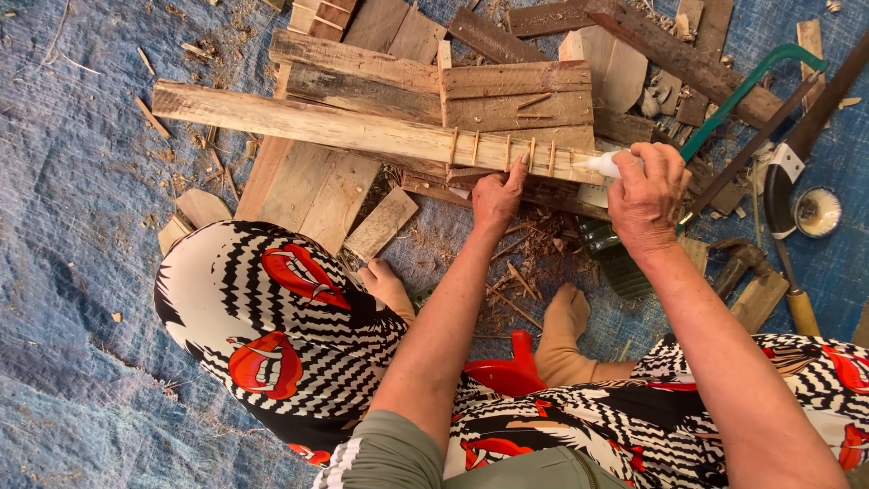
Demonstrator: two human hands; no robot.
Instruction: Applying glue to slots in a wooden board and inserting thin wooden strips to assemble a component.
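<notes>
A long pale wooden plank [299,119] lies across a stack of rough boards, with several thin wooden sticks [507,151] set crosswise near its right end. My left hand [498,195] rests on the plank's near edge, fingers pressing beside the sticks. Over the plank's right end, my right hand [647,195] grips a small white glue bottle [605,164], its nozzle pointing left at the sticks.
Rough boards [380,68] are piled behind the plank on a blue tarp [81,272]. A green-framed hacksaw [747,91], a knife with a wooden handle [789,263], a hammer [738,263] and a small round tin [817,211] lie at the right. Wood chips litter the ground between my feet.
</notes>
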